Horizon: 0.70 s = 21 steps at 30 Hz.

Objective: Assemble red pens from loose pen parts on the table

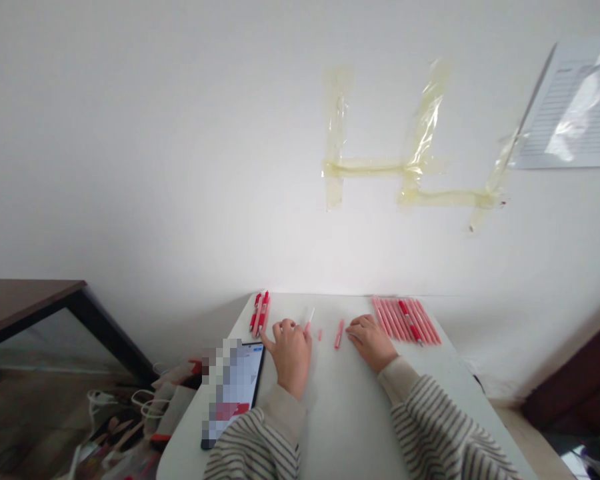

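Phone [253, 373] lying on the bench [343, 427], pen cluster [263, 313] resting beyond, left hand [291, 355] resting by a slim pen part [308, 327], can't tell if gripping it, pink barrel [339, 335] lying between the hands, right hand [374, 343] resting beside it, grip loosely open, pen row [391, 320] lying rightmost

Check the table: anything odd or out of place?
One darker red pen lies among the row of pink pens at right, so its colour breaks the row. Between the left hand and right hand, a tiny pink piece and a pink tube lie apart, possibly loose pen parts. No spill visible.
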Each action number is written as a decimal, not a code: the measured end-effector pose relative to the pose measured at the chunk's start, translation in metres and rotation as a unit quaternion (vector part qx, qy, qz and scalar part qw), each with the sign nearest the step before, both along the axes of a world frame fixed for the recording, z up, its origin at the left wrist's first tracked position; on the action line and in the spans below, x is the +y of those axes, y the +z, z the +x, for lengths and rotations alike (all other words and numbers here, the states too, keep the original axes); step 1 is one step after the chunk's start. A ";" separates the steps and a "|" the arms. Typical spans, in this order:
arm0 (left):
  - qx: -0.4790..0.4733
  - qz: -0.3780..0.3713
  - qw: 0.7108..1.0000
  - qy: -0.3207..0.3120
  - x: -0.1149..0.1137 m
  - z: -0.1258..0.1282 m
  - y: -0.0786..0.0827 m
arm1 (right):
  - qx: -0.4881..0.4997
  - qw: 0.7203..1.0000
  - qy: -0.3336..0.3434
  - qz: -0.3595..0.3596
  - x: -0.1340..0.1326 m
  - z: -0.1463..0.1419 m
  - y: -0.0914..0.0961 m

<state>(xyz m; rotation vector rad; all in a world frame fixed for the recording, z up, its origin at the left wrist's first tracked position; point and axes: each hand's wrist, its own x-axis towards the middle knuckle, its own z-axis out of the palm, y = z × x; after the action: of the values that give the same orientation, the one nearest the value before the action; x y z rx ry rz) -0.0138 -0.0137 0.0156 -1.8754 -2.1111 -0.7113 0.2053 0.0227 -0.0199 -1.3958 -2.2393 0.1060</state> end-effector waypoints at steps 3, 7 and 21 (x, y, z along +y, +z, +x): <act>-0.006 0.005 1.000 -0.005 0.001 0.000 0.001 | 0.006 1.000 -0.003 0.006 0.001 0.000 -0.002; -0.025 -0.002 0.999 -0.039 0.002 0.001 -0.002 | 0.029 0.999 -0.012 0.036 0.002 0.000 -0.004; -0.107 -0.019 0.986 -0.129 0.000 0.013 -0.004 | 0.078 0.987 0.019 0.142 0.001 -0.004 -0.005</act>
<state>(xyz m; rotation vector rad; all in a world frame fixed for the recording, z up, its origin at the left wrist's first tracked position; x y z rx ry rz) -0.0006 -0.0132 0.0111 -2.2080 -2.0339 -0.9763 0.2017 0.0234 -0.0252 -1.1526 -2.0594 -0.0869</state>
